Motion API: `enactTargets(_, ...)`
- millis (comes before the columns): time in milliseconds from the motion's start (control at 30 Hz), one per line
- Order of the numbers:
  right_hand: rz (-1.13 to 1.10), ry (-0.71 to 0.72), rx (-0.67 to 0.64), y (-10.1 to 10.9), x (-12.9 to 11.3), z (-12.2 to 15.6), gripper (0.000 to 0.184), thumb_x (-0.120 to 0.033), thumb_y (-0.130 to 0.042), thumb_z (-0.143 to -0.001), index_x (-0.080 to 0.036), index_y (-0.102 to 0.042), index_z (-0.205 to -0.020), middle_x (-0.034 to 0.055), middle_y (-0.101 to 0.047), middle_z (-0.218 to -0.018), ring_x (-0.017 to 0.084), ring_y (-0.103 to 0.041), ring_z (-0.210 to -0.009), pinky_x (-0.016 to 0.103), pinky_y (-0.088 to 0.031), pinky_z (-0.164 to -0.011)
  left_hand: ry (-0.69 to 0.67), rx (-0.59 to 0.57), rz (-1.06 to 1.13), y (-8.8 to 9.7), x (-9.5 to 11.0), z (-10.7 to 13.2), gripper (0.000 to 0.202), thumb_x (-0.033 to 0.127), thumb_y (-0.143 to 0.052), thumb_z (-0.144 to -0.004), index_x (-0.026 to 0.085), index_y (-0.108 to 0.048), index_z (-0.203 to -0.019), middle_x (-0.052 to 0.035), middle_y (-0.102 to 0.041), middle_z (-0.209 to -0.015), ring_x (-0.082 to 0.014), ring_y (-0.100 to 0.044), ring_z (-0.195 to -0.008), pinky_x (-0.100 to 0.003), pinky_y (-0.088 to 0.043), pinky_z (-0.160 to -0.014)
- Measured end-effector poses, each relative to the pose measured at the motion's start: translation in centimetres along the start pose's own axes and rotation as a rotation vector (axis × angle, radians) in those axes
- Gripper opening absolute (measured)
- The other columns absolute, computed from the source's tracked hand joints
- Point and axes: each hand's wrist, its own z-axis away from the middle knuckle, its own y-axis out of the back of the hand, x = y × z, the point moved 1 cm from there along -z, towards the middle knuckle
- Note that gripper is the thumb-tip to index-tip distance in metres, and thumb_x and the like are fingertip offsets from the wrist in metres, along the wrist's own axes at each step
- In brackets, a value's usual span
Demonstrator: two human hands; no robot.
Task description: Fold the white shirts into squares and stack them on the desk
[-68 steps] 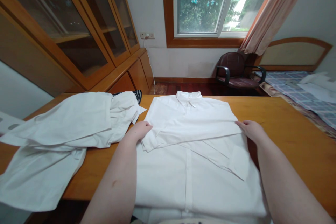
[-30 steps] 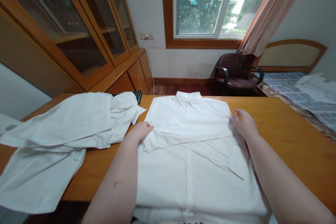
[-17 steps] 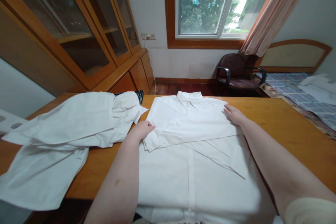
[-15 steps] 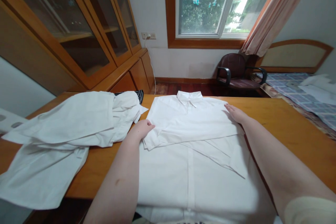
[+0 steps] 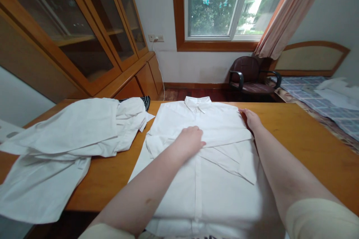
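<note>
A white collared shirt (image 5: 213, 127) lies face down on the wooden table (image 5: 303, 134), sleeves folded across its back and collar (image 5: 198, 103) at the far edge. My left hand (image 5: 190, 140) rests flat on the middle of the shirt over the folded sleeve, fingers together and lying on the cloth. Fingers stretched out, my right hand (image 5: 251, 117) lies at the shirt's right shoulder edge, touching cloth and table.
A heap of other white garments (image 5: 70, 138) covers the left of the table, with a dark striped piece (image 5: 143, 100) behind it. Glass-door cabinets (image 5: 84, 33) stand to the left, a dark office chair (image 5: 249, 78) under the window, a bed (image 5: 322, 93) at right.
My left hand has slid from the shirt's left edge to its middle. My right hand moved from the lower right side up to the shoulder. The shirt's left side has shifted slightly.
</note>
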Motion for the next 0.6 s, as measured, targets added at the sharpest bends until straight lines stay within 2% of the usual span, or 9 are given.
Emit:
enactTargets(67,-0.047,-0.007,0.055,0.1,-0.2,0.2,0.054,-0.042,-0.023,-0.092,-0.015,-0.070,-0.098,0.0105,-0.061,-0.125,0.021,-0.053,-0.119,0.036,-0.037,-0.103,-0.213,0.027,0.002,-0.9,4.7,-2.0,0.034,0.043,-0.052,-0.085,0.017,-0.064,-0.102,-0.0127,-0.059,-0.117,-0.0263,-0.056,-0.106,-0.038,-0.044,-0.090)
enactTargets(133,-0.034,-0.012,0.041,0.2,-0.4,0.3,0.055,-0.042,-0.024,-0.092,-0.015,-0.072,-0.090,0.0101,-0.058,-0.129,0.021,-0.050,-0.122,0.034,-0.034,-0.105,-0.361,0.098,-0.014,-2.4,8.7,-4.1,0.037,0.043,-0.052,-0.085,0.015,-0.063,-0.107,-0.0156,-0.048,-0.135,-0.0283,-0.046,-0.121,-0.040,-0.040,-0.097)
enactTargets(233,0.063,-0.017,-0.028,0.2,-0.5,0.1,0.054,-0.041,-0.024,-0.093,-0.017,-0.072,-0.092,0.0074,-0.052,-0.136,0.020,-0.044,-0.128,0.035,-0.029,-0.109,-0.439,0.121,-0.050,-5.4,12.6,-6.7,0.045,0.042,-0.052,-0.085,0.013,-0.058,-0.120,-0.0149,-0.027,-0.151,-0.0310,-0.025,-0.137,-0.048,-0.028,-0.108)
enactTargets(333,0.148,0.005,-0.092,0.1,-0.5,-0.4,0.050,-0.040,-0.026,-0.093,-0.022,-0.072,-0.100,0.0048,-0.053,-0.136,0.020,-0.042,-0.130,0.037,-0.027,-0.110,-0.372,0.134,-0.045,-8.0,13.8,-8.4,0.055,0.044,-0.045,-0.087,0.010,-0.050,-0.131,-0.0143,-0.019,-0.154,-0.0309,-0.016,-0.140,-0.050,-0.021,-0.112)
enactTargets(433,0.242,0.030,-0.143,-0.1,-0.4,-0.7,0.051,-0.038,-0.023,-0.095,-0.023,-0.069,-0.109,0.0041,-0.052,-0.136,0.019,-0.039,-0.132,0.038,-0.027,-0.110,-0.363,0.141,-0.020,-9.9,13.4,-9.2,0.061,0.049,-0.032,-0.090,0.011,-0.042,-0.138,-0.0122,-0.016,-0.155,-0.0295,-0.012,-0.142,-0.051,-0.017,-0.113)
enactTargets(533,0.354,0.044,-0.161,-0.1,-0.7,-0.6,0.053,-0.038,-0.019,-0.096,-0.026,-0.066,-0.116,0.0022,-0.050,-0.138,0.020,-0.037,-0.133,0.039,-0.027,-0.109,-0.393,0.112,-0.004,-10.8,12.9,-9.5,0.064,0.049,-0.024,-0.091,0.011,-0.035,-0.142,-0.0103,-0.018,-0.155,-0.0268,-0.011,-0.142,-0.052,-0.012,-0.113)
enactTargets(600,0.410,0.050,-0.164,0.0,-1.0,-0.4,0.050,-0.043,-0.023,-0.095,-0.029,-0.065,-0.118,0.0008,-0.050,-0.139,0.022,-0.039,-0.131,0.040,-0.028,-0.108,-0.403,0.103,0.007,-11.1,12.8,-9.5,0.064,0.048,-0.023,-0.092,0.010,-0.033,-0.143,-0.0095,-0.019,-0.155,-0.0252,-0.012,-0.142,-0.053,-0.011,-0.114)
